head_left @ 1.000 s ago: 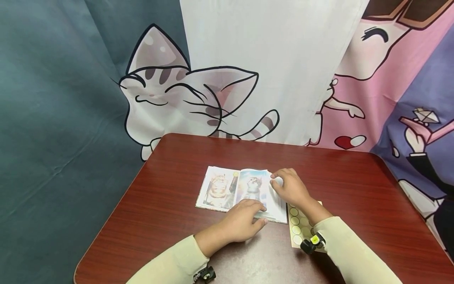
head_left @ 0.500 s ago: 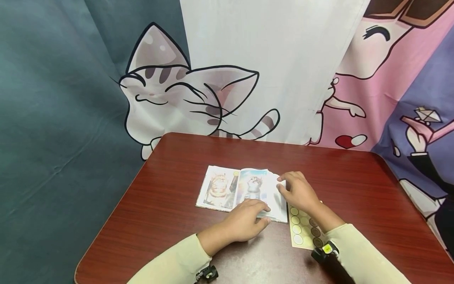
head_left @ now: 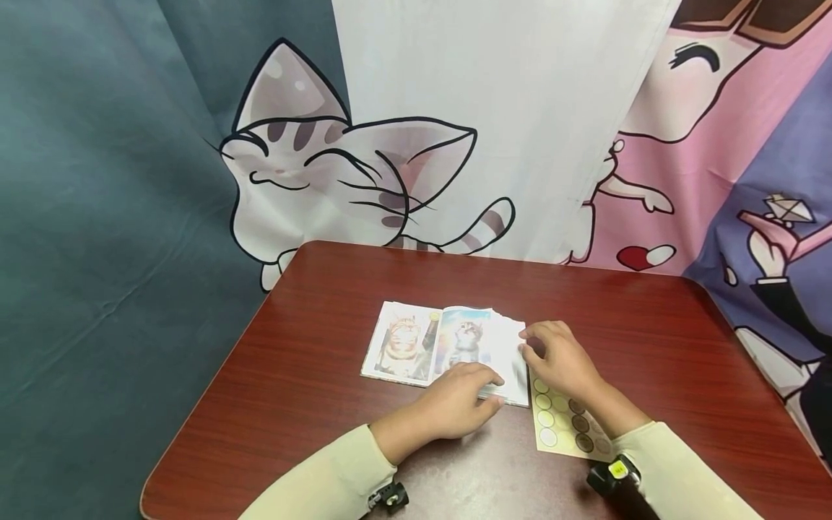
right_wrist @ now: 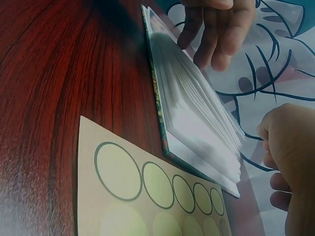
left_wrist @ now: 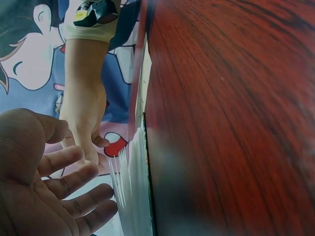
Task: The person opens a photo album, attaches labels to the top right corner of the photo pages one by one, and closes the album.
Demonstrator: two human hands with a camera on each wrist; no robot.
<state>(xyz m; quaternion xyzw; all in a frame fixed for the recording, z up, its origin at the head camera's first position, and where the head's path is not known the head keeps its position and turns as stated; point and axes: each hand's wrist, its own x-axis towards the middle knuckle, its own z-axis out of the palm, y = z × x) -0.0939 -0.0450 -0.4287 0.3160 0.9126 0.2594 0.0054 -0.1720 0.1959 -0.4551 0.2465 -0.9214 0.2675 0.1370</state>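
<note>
An open picture book point(head_left: 403, 347) lies on the table, a cat picture on each facing page. Its right-hand pages point(right_wrist: 197, 98) fan up loosely from the cover, as the right wrist view shows. My left hand point(head_left: 463, 401) reaches over the book's near right part, its relaxed fingers point(left_wrist: 93, 206) right at the page edges. Beside the book's right edge is my right hand point(head_left: 559, 354), fingers loosely bent, nothing visible between thumb and fingertips. Under the right forearm lies a yellowish sheet of round stickers point(head_left: 546, 419), partly hidden by it.
The dark red wooden table point(head_left: 292, 433) extends around the book on all sides. Behind it hangs a cloth backdrop point(head_left: 533, 108) with cartoon cats. A small black camera point(head_left: 614, 473) sits at the right sleeve, another camera point(head_left: 390, 497) at the left.
My right hand has moved right and slightly toward me, off the right-hand page to the book's edge, uncovering more of the page and stickers. The left hand has shifted slightly right.
</note>
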